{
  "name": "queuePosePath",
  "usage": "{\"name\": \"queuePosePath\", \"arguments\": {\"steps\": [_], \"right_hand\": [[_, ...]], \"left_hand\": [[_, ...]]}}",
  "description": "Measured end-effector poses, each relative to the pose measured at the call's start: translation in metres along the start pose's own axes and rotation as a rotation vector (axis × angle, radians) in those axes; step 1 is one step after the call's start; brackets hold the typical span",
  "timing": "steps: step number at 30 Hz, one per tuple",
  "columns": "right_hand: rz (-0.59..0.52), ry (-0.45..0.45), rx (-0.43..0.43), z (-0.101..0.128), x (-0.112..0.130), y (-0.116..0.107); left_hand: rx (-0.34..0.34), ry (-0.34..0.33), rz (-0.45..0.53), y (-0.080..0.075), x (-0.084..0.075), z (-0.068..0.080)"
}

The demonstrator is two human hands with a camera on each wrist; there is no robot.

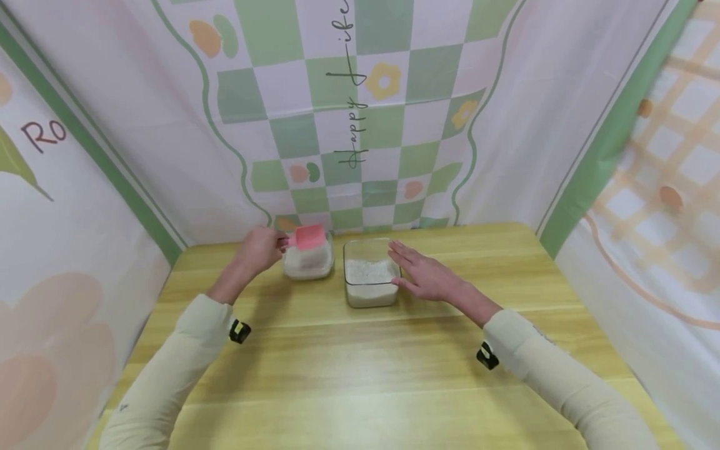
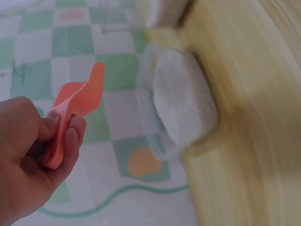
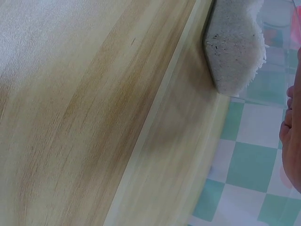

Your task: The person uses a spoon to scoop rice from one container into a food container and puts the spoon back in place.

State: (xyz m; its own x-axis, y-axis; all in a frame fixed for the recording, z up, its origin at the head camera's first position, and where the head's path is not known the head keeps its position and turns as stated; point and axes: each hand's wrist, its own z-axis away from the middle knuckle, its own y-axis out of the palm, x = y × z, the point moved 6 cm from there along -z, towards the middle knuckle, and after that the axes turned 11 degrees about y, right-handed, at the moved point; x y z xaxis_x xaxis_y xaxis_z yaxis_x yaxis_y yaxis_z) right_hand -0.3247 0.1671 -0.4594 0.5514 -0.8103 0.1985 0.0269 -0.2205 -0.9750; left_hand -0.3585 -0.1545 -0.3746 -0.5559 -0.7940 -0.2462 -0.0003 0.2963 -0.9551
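Observation:
My left hand grips the handle of a pink scoop, thumb and fingers curled round it. The scoop is held above a small clear plastic container of white grains, apart from it in the left wrist view. In the head view the scoop's bowl shows plain pink. To the right stands a clear square container partly filled with white rice-like grains. My right hand rests at that container's right side with fingers fairly straight; only part of this hand shows in the right wrist view.
Both containers stand near the back edge of a wooden table. Close behind hangs a green-and-white checked curtain, with further printed cloth at the left and right. A small black device sits at the left cuff, another at the right.

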Motion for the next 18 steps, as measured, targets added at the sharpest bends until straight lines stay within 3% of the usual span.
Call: {"name": "queuePosePath", "arguments": {"steps": [3, 9, 18], "right_hand": [[-0.004, 0.0, -0.001, 0.0, 0.0, 0.0], [-0.021, 0.006, 0.017, 0.0, 0.002, -0.002], [-0.014, 0.001, -0.001, 0.001, 0.002, -0.003]], "left_hand": [[0.017, 0.026, 0.016, -0.002, -0.015, -0.005], [-0.018, 0.14, -0.04, -0.004, -0.041, -0.015], [0.018, 0.275, -0.15, 0.009, -0.077, -0.034]]}}
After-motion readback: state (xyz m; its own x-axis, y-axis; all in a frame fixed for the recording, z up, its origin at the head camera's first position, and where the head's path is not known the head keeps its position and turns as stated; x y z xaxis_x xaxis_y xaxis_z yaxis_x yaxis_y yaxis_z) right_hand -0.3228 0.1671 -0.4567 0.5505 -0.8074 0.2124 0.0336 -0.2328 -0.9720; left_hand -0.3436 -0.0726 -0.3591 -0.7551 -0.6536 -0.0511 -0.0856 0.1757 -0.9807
